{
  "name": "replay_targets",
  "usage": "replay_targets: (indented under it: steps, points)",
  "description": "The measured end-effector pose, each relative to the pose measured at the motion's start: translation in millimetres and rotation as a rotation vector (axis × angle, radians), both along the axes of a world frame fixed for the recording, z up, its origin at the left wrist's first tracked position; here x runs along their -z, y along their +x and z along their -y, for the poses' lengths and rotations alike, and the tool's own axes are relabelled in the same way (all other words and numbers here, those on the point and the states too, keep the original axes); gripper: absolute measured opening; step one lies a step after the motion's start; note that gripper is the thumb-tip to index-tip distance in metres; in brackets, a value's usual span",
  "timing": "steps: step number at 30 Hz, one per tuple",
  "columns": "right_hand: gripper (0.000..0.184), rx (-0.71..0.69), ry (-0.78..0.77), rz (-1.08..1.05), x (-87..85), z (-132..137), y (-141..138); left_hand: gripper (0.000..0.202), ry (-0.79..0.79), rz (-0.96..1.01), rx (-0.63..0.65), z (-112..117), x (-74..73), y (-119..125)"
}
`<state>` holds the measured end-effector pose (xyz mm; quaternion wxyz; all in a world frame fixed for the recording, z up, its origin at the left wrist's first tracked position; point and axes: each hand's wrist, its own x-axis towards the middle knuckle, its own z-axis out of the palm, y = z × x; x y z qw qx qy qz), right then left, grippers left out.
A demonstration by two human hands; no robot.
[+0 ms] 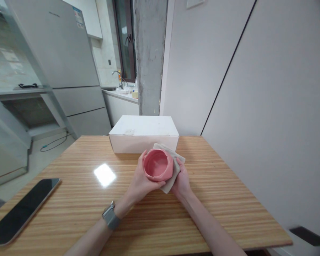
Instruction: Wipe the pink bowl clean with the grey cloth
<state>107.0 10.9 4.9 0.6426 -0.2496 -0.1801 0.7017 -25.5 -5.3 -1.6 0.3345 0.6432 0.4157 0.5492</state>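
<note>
A pink cup-like bowl (158, 165) is held tilted above the wooden table (213, 199), its opening facing me. My left hand (140, 184) wraps round its left side and underside; a grey watch sits on that wrist. My right hand (181, 180) presses a beige cloth (173, 167) against the bowl's right side and back. Both hands are closed on what they hold. The cloth's far corner sticks up behind the bowl.
A closed white box (143, 133) stands on the table just behind the hands. A dark tablet or phone (24, 209) lies at the table's left front edge. A white wall runs along the right; a fridge and a kitchen counter stand beyond.
</note>
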Motion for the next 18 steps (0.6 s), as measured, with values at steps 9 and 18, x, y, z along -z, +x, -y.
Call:
replay_targets:
  steps: [9,18]
  points:
    - [0.035,-0.062,-0.043,-0.029,0.9,6,0,0.093,-0.112,0.153,0.107,6,3.1,15]
    - [0.039,-0.330,-0.049,-0.057,1.0,11,-5,0.096,0.010,0.108,-0.166,-4,3.0,8]
